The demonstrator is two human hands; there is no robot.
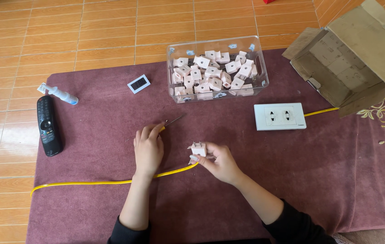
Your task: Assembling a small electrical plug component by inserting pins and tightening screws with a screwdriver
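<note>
My right hand [218, 161] holds a small pale pink plug [198, 148] with its two metal prongs pointing up; a yellow cable [88, 182] runs from it to the left across the maroon mat [111, 113]. My left hand [148, 149] rests on the mat and grips a screwdriver [173, 120] with a yellow handle, its metal tip pointing up and to the right. The two hands lie close together at the mat's middle.
A clear plastic bin [217, 70] full of several pink plugs stands at the back. A white double wall socket [280, 116] with a yellow lead lies right of centre, an open cardboard box [355, 54] beyond it. A black remote [48, 125], a small white tube [59, 94] and a small meter [138, 83] lie at left.
</note>
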